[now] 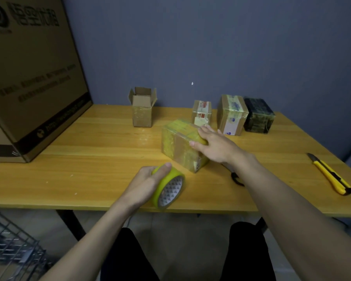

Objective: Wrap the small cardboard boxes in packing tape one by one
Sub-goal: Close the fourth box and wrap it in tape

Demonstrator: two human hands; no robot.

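A small cardboard box (177,142) covered in glossy yellowish tape lies mid-table. My right hand (215,146) rests on its right end, fingers over the top and thumb against the front face. My left hand (148,179) grips a yellow roll of packing tape (168,188) near the front edge, thumb over the roll's top. An open, unsealed small box (142,112) stands upright further back. Three taped boxes sit at the back right: a small labelled one (202,112), a taller one (232,114) and a black one (258,115).
A large cardboard carton (28,78) fills the table's left side. A yellow utility knife (330,174) lies at the right. Black scissor handles (237,178) show under my right forearm. A wire basket (10,246) stands on the floor at the lower left. The wooden table (89,171) runs to the wall.
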